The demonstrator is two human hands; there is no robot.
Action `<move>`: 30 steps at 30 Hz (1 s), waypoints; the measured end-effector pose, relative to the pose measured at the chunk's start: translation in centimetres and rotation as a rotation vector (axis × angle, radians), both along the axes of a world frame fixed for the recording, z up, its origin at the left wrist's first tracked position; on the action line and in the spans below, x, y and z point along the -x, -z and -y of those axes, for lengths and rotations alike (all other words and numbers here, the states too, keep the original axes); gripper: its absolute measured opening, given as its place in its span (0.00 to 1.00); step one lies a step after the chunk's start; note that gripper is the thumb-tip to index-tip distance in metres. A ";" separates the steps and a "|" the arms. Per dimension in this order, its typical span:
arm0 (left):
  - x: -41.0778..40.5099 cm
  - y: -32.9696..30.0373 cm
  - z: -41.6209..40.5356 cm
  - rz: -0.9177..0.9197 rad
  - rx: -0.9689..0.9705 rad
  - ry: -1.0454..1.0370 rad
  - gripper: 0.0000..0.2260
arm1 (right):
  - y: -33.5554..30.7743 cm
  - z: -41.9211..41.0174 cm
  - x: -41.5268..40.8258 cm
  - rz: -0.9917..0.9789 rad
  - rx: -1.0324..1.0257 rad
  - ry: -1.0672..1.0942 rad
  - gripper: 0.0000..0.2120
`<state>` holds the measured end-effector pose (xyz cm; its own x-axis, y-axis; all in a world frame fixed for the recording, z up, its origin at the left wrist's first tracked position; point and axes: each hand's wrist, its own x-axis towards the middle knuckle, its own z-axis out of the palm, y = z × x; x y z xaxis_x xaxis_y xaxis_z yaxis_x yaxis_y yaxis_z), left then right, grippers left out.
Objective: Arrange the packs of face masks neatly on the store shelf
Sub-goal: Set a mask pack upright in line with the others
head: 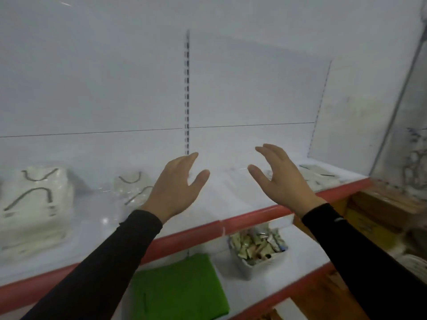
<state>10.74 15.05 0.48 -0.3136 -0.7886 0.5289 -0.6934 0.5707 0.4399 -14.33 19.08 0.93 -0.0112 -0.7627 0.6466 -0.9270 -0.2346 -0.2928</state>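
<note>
A white shelf (pixel 221 197) with a red front edge runs across the view. A large clear pack of white face masks (pixel 34 204) lies at its far left. A smaller pack (pixel 131 188) sits just left of my left hand (pixel 178 185). A flat pack (pixel 318 173) lies at the shelf's right end. My left hand hovers over the middle of the shelf with fingers spread and holds nothing. My right hand (pixel 282 179) faces it a short way to the right, fingers relaxed, also holding nothing. The picture is blurred.
The shelf below carries a folded green cloth (pixel 180 287) and a white tub of small packets (pixel 258 248). Brown cardboard boxes (pixel 379 213) stand to the right. A slotted upright (pixel 187 93) divides the white back panel.
</note>
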 end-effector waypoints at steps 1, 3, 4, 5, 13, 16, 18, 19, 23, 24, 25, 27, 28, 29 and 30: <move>2.6 0.3 0.4 0.009 -0.011 0.015 0.27 | 0.2 0.0 2.7 0.001 -0.013 0.022 0.28; 7.8 1.0 1.2 0.028 -0.032 0.042 0.27 | 1.0 -0.1 8.1 0.006 -0.039 0.074 0.28; 10.2 1.3 1.5 0.039 -0.049 0.053 0.28 | 1.4 -0.1 10.6 0.019 -0.056 0.093 0.28; 12.4 1.7 1.8 0.053 -0.073 0.064 0.28 | 1.8 0.0 12.8 0.032 -0.077 0.108 0.28; 26.0 4.0 7.2 0.260 -0.224 0.098 0.28 | 4.5 2.5 25.3 0.039 -0.196 0.193 0.27; 29.5 5.2 10.1 0.386 -0.280 0.071 0.29 | 5.2 4.8 28.4 0.036 -0.235 0.218 0.27; 31.5 6.0 12.3 0.473 -0.342 0.024 0.30 | 5.5 6.7 30.1 0.034 -0.258 0.235 0.27; 32.4 6.4 13.4 0.507 -0.377 0.013 0.31 | 5.6 7.7 30.8 0.039 -0.275 0.243 0.27; 35.8 7.3 15.8 0.581 -0.436 0.028 0.30 | 5.8 11.6 33.6 0.077 -0.396 0.280 0.30; 36.5 7.5 16.3 0.601 -0.437 0.045 0.31 | 5.8 12.5 34.4 0.089 -0.438 0.293 0.31; 37.3 7.9 17.1 0.610 -0.460 0.050 0.32 | 5.8 13.3 35.2 0.101 -0.483 0.305 0.32; 38.5 7.9 18.1 0.623 -0.480 0.072 0.34 | 5.8 14.9 36.9 0.111 -0.588 0.323 0.34; 39.1 7.6 18.3 0.612 -0.503 0.088 0.34 | 5.8 15.6 37.7 0.105 -0.649 0.330 0.36; 39.6 7.1 18.2 0.575 -0.536 0.093 0.30 | 5.8 16.4 38.3 0.093 -0.707 0.330 0.37; 40.2 6.7 18.3 0.519 -0.563 0.099 0.26 | 5.8 17.1 38.9 0.083 -0.756 0.317 0.37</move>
<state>-29.46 -3.27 -6.25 -0.4948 -0.8506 -0.1780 -0.8475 0.4271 0.3153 -53.26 1.99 -4.85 -0.3248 -0.9443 -0.0531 -0.8841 0.3231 -0.3374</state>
